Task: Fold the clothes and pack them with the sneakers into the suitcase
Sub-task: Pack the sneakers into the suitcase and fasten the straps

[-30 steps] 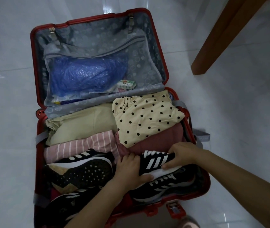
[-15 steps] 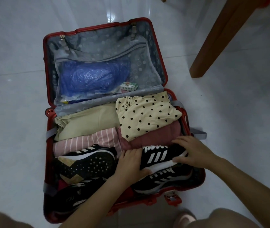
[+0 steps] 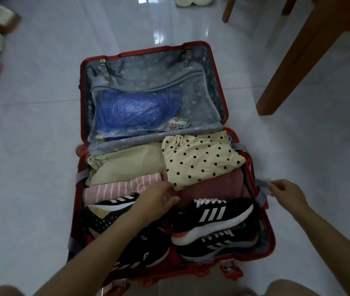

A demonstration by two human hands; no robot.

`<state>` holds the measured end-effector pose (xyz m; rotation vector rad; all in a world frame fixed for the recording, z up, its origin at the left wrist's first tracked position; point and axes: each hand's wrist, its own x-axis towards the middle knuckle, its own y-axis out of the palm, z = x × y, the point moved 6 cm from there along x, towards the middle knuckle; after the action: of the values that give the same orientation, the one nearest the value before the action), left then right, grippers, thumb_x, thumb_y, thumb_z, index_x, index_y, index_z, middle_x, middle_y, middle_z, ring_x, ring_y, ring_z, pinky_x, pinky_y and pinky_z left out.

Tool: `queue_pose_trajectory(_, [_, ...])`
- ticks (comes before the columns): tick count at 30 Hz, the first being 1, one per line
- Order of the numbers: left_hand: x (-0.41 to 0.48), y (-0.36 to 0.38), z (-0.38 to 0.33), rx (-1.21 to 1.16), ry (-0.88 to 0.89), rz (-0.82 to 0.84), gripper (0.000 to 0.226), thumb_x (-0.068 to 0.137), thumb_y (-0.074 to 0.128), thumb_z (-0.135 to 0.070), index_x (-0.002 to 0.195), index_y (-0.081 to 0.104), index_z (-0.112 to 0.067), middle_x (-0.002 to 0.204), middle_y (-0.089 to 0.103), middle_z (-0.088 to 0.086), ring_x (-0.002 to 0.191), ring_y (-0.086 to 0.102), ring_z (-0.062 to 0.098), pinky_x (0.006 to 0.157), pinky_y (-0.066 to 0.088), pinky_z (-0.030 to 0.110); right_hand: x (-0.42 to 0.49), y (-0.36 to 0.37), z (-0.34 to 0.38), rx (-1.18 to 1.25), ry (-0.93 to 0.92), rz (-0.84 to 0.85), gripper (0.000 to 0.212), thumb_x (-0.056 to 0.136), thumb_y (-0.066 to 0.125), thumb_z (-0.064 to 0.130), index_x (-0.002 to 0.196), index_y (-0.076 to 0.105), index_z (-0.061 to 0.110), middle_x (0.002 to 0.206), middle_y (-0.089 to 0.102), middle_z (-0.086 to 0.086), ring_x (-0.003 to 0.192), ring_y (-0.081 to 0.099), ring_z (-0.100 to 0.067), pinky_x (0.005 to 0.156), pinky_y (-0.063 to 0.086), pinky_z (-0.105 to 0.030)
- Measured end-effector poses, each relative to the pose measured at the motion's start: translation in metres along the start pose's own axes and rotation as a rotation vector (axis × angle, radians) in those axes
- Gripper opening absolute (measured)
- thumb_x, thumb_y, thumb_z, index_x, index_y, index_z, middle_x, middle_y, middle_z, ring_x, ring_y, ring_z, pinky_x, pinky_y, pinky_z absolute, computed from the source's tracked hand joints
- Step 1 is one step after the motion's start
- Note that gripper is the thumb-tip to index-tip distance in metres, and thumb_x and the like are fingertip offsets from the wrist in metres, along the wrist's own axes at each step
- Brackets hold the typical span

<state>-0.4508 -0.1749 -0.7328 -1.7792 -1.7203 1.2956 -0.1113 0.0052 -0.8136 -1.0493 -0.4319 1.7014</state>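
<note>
Sneakers (image 3: 212, 216) and clothes (image 3: 201, 159) fill our suitcase (image 3: 271, 238); our right hand (image 3: 287, 194) pinches its strap (image 3: 262, 183), left hand (image 3: 157, 197) spread over clothes.

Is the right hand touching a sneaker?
No: the right hand pinches the gray strap at the suitcase right edge, apart from the sneakers.
</note>
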Motion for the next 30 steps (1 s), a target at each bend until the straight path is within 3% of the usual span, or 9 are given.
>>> queue_pose_trajectory(5, [0.009,-0.033,0.032,0.068,-0.053,-0.076,0.036,0.089,0.061,-0.027,0.123,0.058,-0.014,0.120,0.059,0.005,0.112,0.054,0.020,0.094,0.040,0.029,0.031,-0.005,0.032,0.004,-0.067,-0.029,0.017,0.089,0.060,0.016,0.102,0.068,0.008,0.103,0.067,-0.011,0.096,0.062,-0.029,0.085,0.049,-0.039])
queue_pose_trajectory(10, [0.034,-0.009,-0.012,0.080,0.028,-0.076,0.039,0.090,0.059,-0.033,0.126,0.054,-0.021,0.126,0.054,-0.004,0.112,0.052,0.014,0.096,0.041,0.027,0.059,-0.008,0.013,-0.113,-0.012,-0.015,0.024,0.087,0.059,0.014,0.110,0.066,0.012,0.112,0.066,-0.012,0.099,0.060,-0.028,0.080,0.045,-0.029])
queue_pose_trajectory(14, [0.060,0.024,-0.061,0.108,0.148,-0.050,0.043,0.091,0.055,-0.037,0.131,0.050,-0.022,0.134,0.048,-0.003,0.123,0.042,0.015,0.101,0.037,0.028,0.065,0.006,0.002,-0.197,-0.006,0.044,0.028,0.086,0.059,0.015,0.113,0.065,0.015,0.116,0.063,-0.008,0.101,0.059,-0.024,0.082,0.048,-0.032])
queue_pose_trajectory(22, [0.074,0.037,-0.062,0.099,0.096,-0.102,0.040,0.090,0.058,-0.035,0.126,0.054,-0.020,0.127,0.053,-0.002,0.120,0.045,0.018,0.099,0.039,0.031,0.087,0.035,-0.004,-0.328,0.001,0.108,0.036,0.082,0.061,0.023,0.118,0.063,0.020,0.121,0.061,-0.003,0.109,0.057,-0.024,0.082,0.047,-0.031])
queue_pose_trajectory(25, [0.070,0.031,-0.047,0.103,0.045,-0.149,0.038,0.089,0.057,-0.036,0.122,0.057,-0.018,0.125,0.055,-0.002,0.120,0.046,0.019,0.099,0.037,0.030,0.097,0.050,-0.008,-0.395,-0.068,0.159,0.020,0.087,0.058,0.022,0.104,0.066,0.014,0.105,0.064,-0.007,0.099,0.060,-0.027,0.079,0.050,-0.033])
queue_pose_trajectory(27, [0.067,0.029,-0.038,0.122,0.016,-0.150,0.047,0.087,0.046,-0.048,0.121,0.058,-0.018,0.126,0.056,-0.003,0.120,0.047,0.018,0.101,0.037,0.030,0.100,0.058,-0.010,-0.468,-0.103,0.159,0.012,0.087,0.055,0.020,0.091,0.064,0.013,0.094,0.062,-0.005,0.086,0.059,-0.024,0.071,0.050,-0.032])
queue_pose_trajectory(30, [0.064,0.031,-0.032,0.141,0.002,-0.118,0.066,0.079,0.028,-0.059,0.121,0.059,-0.018,0.130,0.054,-0.002,0.122,0.046,0.019,0.102,0.036,0.031,0.100,0.064,-0.011,-0.522,-0.097,0.193,0.014,0.090,0.053,0.022,0.094,0.062,0.012,0.093,0.059,-0.005,0.079,0.053,-0.020,0.065,0.043,-0.027])
